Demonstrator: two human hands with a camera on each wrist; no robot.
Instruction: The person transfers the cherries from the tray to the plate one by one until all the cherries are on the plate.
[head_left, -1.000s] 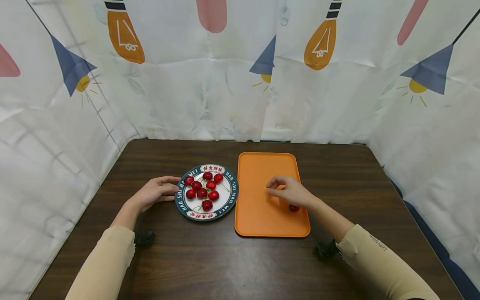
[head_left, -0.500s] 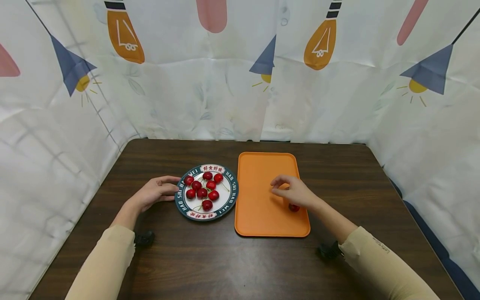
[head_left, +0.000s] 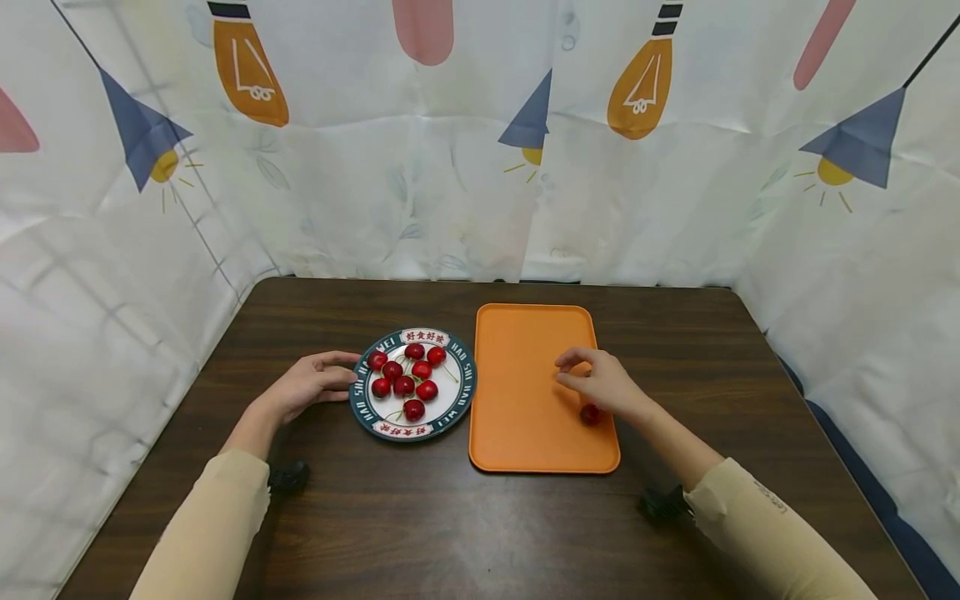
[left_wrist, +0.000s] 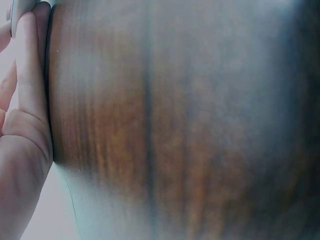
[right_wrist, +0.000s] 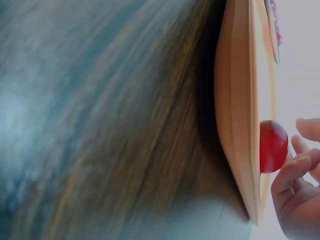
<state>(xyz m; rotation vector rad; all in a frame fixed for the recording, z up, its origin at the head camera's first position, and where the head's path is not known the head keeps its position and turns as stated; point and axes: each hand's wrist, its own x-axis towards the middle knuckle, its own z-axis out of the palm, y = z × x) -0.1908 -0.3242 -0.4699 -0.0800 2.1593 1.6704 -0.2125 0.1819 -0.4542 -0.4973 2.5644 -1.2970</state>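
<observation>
A single red cherry [head_left: 590,414] lies on the orange tray [head_left: 517,392], near its right edge. My right hand [head_left: 567,372] hovers just above and left of it, fingers loosely curled, thumb and forefinger tips close together with nothing visible between them. In the right wrist view the cherry [right_wrist: 272,146] sits on the tray [right_wrist: 240,125], with the fingertips [right_wrist: 295,172] a little apart from it. A round plate [head_left: 362,410] with several stemmed red cherries [head_left: 405,385] stands left of the tray. My left hand [head_left: 343,372] rests on the table against the plate's left rim; its fingers [left_wrist: 27,95] lie flat on the wood.
The dark wooden table [head_left: 450,525] is closed in at the back and both sides by white patterned curtains [head_left: 420,192]. Bare tabletop stretches in front of the plate and tray and to the tray's right.
My right hand has drifted right across the tray, uncovering the cherry, which stays in place. The left hand and the plate have not moved.
</observation>
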